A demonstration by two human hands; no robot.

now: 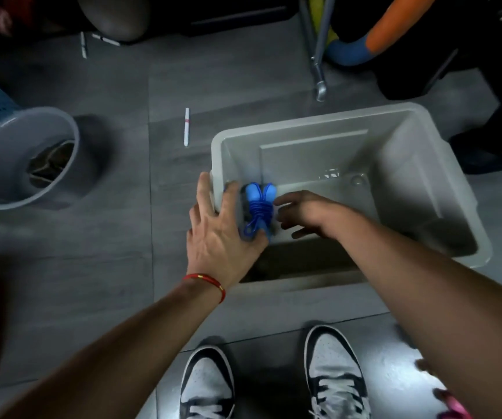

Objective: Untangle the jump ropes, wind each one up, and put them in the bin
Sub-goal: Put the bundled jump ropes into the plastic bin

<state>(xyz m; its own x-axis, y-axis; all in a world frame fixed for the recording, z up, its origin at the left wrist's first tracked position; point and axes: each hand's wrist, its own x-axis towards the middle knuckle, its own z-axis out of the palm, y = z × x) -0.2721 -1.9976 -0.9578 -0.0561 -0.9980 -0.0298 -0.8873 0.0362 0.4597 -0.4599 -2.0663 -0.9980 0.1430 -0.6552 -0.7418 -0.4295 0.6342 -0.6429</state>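
Head view: grey tiled floor; left hand grips the wound blue rope in the bin, right hand spread loose beside it.

jump rope in bin, bucket left
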